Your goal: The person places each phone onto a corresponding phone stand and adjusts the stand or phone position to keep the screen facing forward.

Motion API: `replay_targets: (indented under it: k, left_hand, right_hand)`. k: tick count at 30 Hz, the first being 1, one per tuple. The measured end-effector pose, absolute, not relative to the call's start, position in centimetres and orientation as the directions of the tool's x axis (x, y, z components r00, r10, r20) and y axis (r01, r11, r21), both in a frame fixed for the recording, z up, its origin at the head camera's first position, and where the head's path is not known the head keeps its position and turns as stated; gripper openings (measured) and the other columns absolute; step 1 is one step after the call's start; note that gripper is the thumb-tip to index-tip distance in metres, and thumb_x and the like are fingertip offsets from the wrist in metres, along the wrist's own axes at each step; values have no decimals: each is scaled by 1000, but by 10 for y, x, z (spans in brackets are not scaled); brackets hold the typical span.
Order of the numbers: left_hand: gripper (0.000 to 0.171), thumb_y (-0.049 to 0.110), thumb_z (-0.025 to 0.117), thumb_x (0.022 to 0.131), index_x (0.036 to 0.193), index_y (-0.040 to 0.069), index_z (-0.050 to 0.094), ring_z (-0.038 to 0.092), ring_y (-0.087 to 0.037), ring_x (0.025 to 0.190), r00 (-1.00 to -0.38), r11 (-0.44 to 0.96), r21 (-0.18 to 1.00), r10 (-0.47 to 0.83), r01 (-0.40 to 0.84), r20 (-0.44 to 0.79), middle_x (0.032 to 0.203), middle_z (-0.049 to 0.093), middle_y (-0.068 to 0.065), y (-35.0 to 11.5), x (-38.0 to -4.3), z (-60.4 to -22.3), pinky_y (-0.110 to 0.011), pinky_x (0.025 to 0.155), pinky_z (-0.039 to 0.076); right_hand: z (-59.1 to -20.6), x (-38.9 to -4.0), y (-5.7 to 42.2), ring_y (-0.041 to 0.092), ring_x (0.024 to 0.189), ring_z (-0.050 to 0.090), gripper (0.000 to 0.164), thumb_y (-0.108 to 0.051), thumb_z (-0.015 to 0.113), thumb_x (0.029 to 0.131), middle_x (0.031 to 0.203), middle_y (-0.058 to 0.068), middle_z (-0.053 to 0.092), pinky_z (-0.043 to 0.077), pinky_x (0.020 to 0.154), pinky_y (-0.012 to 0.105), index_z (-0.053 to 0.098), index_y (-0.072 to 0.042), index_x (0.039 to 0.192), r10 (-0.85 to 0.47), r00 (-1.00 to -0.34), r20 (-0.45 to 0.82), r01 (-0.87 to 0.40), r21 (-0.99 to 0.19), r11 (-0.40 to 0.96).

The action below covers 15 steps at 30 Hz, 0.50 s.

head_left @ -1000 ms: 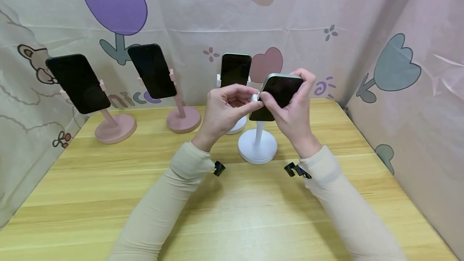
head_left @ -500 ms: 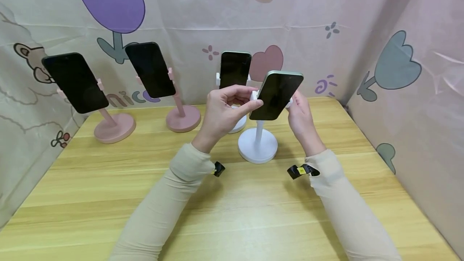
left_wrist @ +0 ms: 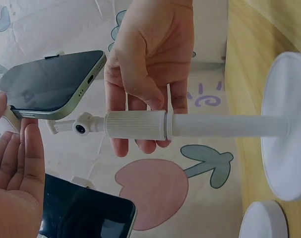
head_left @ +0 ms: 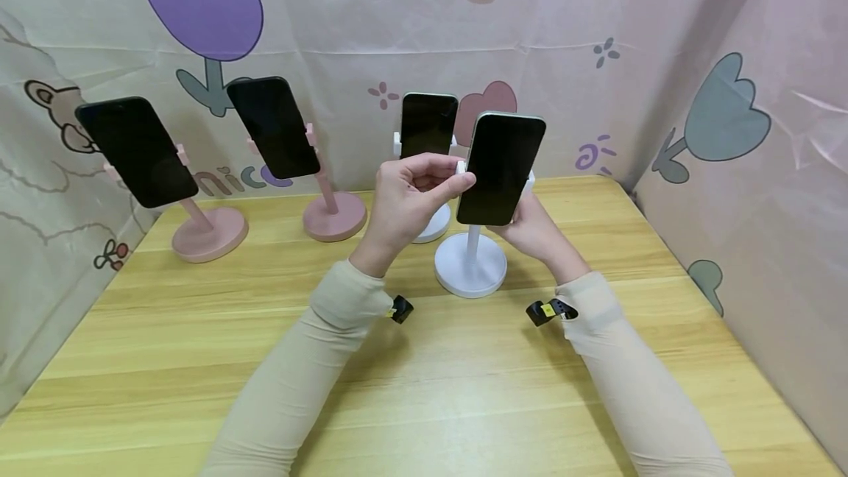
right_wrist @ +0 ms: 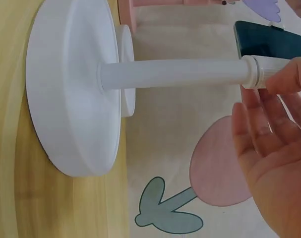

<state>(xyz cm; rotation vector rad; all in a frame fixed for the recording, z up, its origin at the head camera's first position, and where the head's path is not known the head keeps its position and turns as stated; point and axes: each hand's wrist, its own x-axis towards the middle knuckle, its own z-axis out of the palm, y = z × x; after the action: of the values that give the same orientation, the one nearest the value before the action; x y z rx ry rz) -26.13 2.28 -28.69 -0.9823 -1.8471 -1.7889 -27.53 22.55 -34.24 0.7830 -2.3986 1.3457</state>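
Note:
A dark-screened smartphone [head_left: 502,168] with a pale green frame sits in the clamp of a white phone stand [head_left: 470,280]. My left hand [head_left: 405,205] pinches the white clamp arm [head_left: 461,167] at the phone's left edge, between thumb and index finger. Behind and below the phone, my right hand [head_left: 538,232] is partly hidden in the head view. The left wrist view shows its thumb and fingers around the ribbed collar [left_wrist: 135,124] at the top of the stem, below the pivot joint [left_wrist: 82,124]. The round base [right_wrist: 73,89] stands on the table.
Behind stands another white stand with a phone [head_left: 429,124]. To the left are two pink stands, bearing a nearer phone [head_left: 139,152] and a farther phone [head_left: 274,127]. A patterned curtain [head_left: 344,13] rises behind the wooden table [head_left: 424,403].
My right hand has left the phone's top edge, gone down its right side and taken hold of the stem collar. The phone now leans back less. My left hand stays on the clamp arm.

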Motion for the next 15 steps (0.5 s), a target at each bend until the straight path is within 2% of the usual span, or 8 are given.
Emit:
replay_targets:
  k: [4,6,11,15]
  left_hand:
    - [16,-1,73,82,94,-12,69,67,-28,67,-707,-96,735,212,672,675,81,69,-18,23,-262,-289,-36,66,57]
    - [16,-1,72,83,94,-12,69,65,-30,66,-723,-113,750,206,652,659,80,69,-18,24,-263,-290,-37,66,57]
    - [17,3,72,84,93,-11,70,60,-34,62,-765,-137,785,176,604,620,75,67,-16,26,-263,-290,-37,65,56]
    - [19,4,71,85,95,-12,69,60,-32,64,-792,-175,807,163,564,589,78,69,-11,29,-266,-292,-36,66,56]
  right_hand:
    - [-346,-278,231,24,91,54,36,9,66,80,106,19,62,45,85,38,58,9,116,-343,-831,438,-551,-737,392]
    - [-353,-284,235,21,85,54,34,7,68,79,101,15,64,47,80,36,61,6,113,-344,-844,412,-527,-755,390]
    - [-368,-299,241,17,85,55,39,-8,77,79,101,5,63,46,78,34,62,-4,115,-322,-853,411,-519,-734,438]
    - [-369,-300,240,21,74,51,24,-13,76,79,82,8,59,44,64,35,63,-1,96,-227,-865,447,-496,-700,514]
